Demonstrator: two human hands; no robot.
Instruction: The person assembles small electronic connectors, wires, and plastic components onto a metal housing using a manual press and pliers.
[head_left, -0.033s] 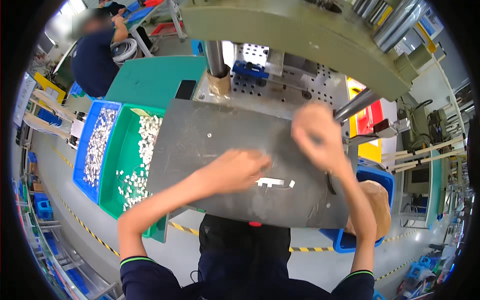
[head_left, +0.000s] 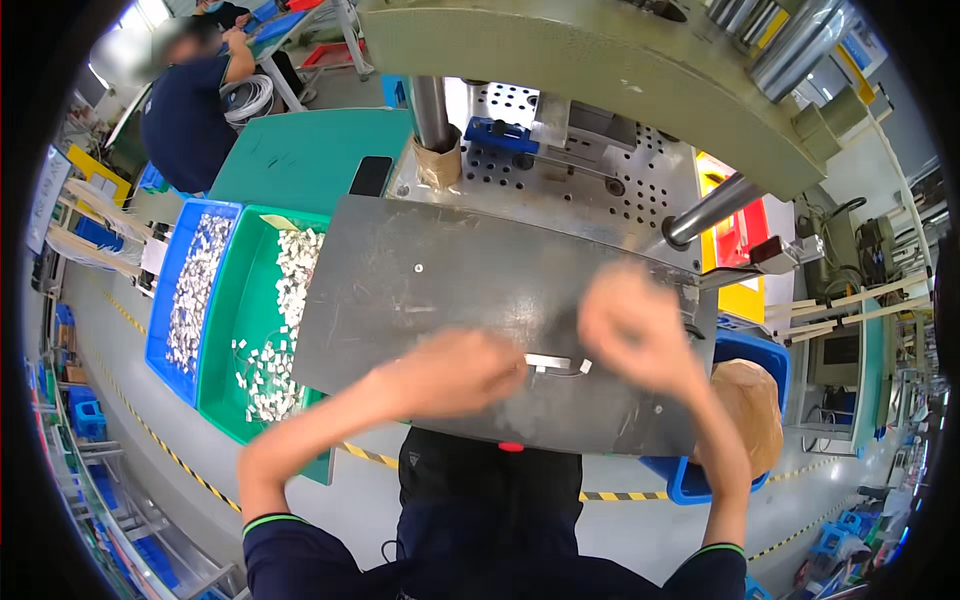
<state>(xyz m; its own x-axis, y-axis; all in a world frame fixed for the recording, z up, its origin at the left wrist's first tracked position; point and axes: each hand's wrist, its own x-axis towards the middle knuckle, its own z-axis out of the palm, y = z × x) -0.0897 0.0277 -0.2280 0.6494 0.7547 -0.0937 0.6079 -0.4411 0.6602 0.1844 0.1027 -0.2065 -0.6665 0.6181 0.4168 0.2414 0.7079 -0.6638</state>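
Note:
My left hand [head_left: 470, 372] is over the middle of the dark metal plate [head_left: 400, 320], fingers curled together, blurred. Its fingertips are by the left end of a short whitish strip [head_left: 548, 361]; whether they touch it or pinch something small is hidden. From the strip a thin wire runs to a small white connector [head_left: 585, 366] lying on the plate. Over the plate's right part is my right hand [head_left: 632, 325], strongly smeared by motion, thumb and forefinger bent toward each other. What it holds, if anything, does not show.
Left of the plate stand a blue bin [head_left: 205, 290] and a green bin [head_left: 255, 310] of small white parts. A press [head_left: 600, 50] with steel columns rises behind. A phone [head_left: 372, 177] lies on the green table [head_left: 300, 160]. A blue crate [head_left: 690, 485] holds a brown bag [head_left: 748, 410].
My left hand has moved toward me and slightly left, off the strip's end. My right hand has come down toward me from the plate's far edge. Strip and connector have hardly moved.

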